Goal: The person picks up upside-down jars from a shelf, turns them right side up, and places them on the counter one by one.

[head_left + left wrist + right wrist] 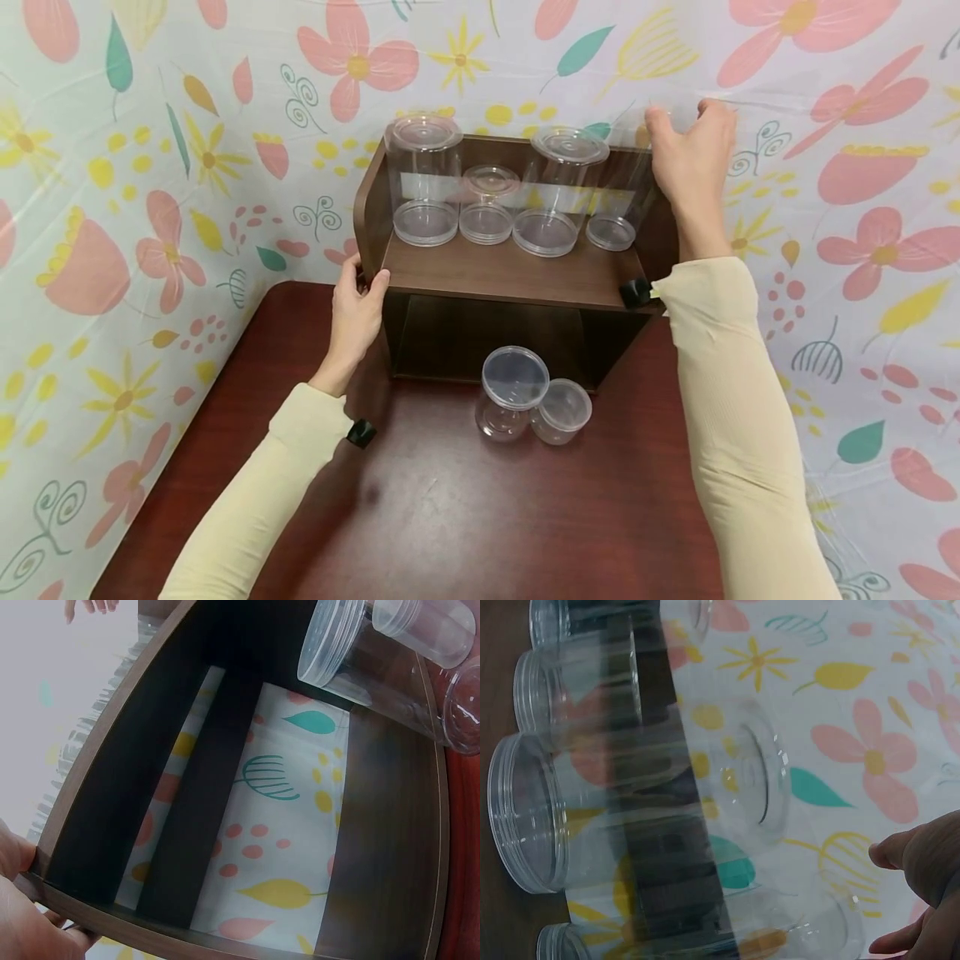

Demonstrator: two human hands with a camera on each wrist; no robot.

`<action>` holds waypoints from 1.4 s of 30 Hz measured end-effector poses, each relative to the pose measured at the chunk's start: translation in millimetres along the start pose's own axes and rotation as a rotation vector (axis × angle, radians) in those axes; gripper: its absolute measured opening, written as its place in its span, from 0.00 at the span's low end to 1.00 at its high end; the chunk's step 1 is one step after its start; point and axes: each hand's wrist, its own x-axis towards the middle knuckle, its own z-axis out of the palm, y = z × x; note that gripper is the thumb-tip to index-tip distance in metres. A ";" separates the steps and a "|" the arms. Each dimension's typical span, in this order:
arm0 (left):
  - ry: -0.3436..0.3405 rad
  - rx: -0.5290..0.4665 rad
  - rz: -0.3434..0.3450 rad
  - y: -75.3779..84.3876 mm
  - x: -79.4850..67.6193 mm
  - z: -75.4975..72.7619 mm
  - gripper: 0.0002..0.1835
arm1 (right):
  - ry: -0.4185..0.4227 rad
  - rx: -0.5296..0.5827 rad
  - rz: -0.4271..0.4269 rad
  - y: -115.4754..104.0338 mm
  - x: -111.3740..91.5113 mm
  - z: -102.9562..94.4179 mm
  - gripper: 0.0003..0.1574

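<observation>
My left hand (354, 317) grips the front left edge of a dark brown two-level shelf (480, 271), with the thumb on the near side. Up at the shelf's right end, my right hand (697, 158) is by the top of a tall clear jar (611, 233). In the right wrist view its thumb and finger are spread apart beside that jar's end (832, 922), with a small gap visible. Also on the upper board are a tall jar (425, 223) at left, a short jar (486, 223) and another tall jar (546, 232), ridged ends down.
Two lidded clear jars, a larger one (515, 379) and a smaller one (562, 408), stand touching or nearly so on the reddish-brown table (450, 517), before the lower compartment (487, 337). Flower-patterned cloth (187, 167) hangs close behind and beside the shelf.
</observation>
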 end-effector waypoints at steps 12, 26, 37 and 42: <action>0.002 0.008 -0.004 0.7 -0.3 0.6 0.23 | -0.012 -0.027 0.009 8.5 17.0 17.5 0.49; 0.009 -0.001 0.009 -0.8 0.2 0.4 0.23 | -0.054 -0.010 -0.014 20.5 16.2 28.9 0.59; 0.019 0.008 0.013 -1.1 0.1 0.3 0.23 | -0.020 -0.010 -0.032 24.1 15.7 31.1 0.59; 0.021 0.006 0.010 -1.0 0.0 0.6 0.22 | 0.024 -0.001 -0.065 25.9 11.3 31.6 0.58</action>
